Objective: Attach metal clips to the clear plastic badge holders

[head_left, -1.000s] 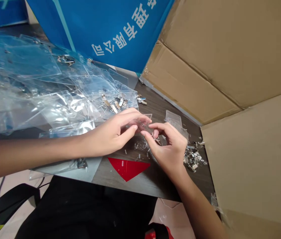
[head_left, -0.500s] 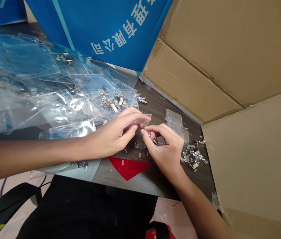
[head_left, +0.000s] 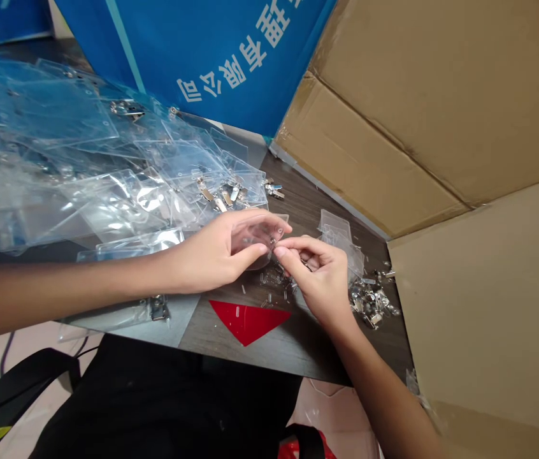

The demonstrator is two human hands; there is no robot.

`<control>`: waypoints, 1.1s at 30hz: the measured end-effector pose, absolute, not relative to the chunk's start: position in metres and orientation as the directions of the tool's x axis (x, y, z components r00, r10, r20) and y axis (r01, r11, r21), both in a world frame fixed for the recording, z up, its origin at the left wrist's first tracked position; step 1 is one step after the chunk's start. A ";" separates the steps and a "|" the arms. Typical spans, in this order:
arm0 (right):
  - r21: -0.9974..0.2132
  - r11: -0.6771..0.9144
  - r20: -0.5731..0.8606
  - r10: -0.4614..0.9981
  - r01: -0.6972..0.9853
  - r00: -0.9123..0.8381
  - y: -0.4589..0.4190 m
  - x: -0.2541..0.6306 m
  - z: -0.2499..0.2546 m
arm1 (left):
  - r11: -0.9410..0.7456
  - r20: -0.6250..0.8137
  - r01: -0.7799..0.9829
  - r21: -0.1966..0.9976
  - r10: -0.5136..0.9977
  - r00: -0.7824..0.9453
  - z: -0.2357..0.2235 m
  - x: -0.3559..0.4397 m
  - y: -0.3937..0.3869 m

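Observation:
Bent between the thumb and fingers of my left hand (head_left: 224, 252) is a clear plastic badge holder (head_left: 255, 236), its slotted edge turned to the right. My right hand (head_left: 320, 271) pinches a small metal badge clip (head_left: 304, 264) at that edge, mostly hidden by the fingers. The fingertips of both hands nearly meet there. Beyond my left hand, several finished-looking holders with metal clips (head_left: 224, 196) lie on a big heap of clear badge holders (head_left: 164, 159). Right of my right hand lies a pile of loose metal clips (head_left: 372, 303).
A few clear holders (head_left: 339, 233) lie behind my right hand. Near the table's front edge is a red triangle (head_left: 248, 322), with small clear plastic scraps (head_left: 269, 298) about it. Cardboard panels (head_left: 369, 146) stand at the right, a blue printed panel (head_left: 193, 51) at the back.
My left hand has tilted the badge holder so that more of its face shows. The right fingertips have stayed at its edge, shifting slightly.

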State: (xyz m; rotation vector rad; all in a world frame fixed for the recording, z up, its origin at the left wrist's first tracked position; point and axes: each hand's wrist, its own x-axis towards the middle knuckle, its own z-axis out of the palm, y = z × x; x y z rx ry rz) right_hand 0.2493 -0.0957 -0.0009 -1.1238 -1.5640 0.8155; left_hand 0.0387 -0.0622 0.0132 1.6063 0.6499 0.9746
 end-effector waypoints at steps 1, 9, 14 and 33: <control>-0.898 0.346 0.339 0.938 0.271 -0.071 -0.096 0.249 -0.001 | -0.264 0.264 -0.074 0.962 0.822 0.505 0.012 0.039 -0.062; -0.660 0.519 0.564 0.820 0.542 -0.099 -0.099 0.252 0.009 | -0.225 0.237 -0.081 0.971 0.855 0.462 0.006 0.038 -0.063; -0.727 0.459 0.529 0.849 0.511 -0.009 -0.095 0.262 0.015 | -0.130 0.164 -0.112 0.985 0.898 0.408 0.009 0.034 -0.055; -0.504 0.583 0.604 0.765 0.637 -0.223 -0.100 0.257 0.011 | -0.184 0.202 -0.084 0.979 0.871 0.447 0.011 0.037 -0.059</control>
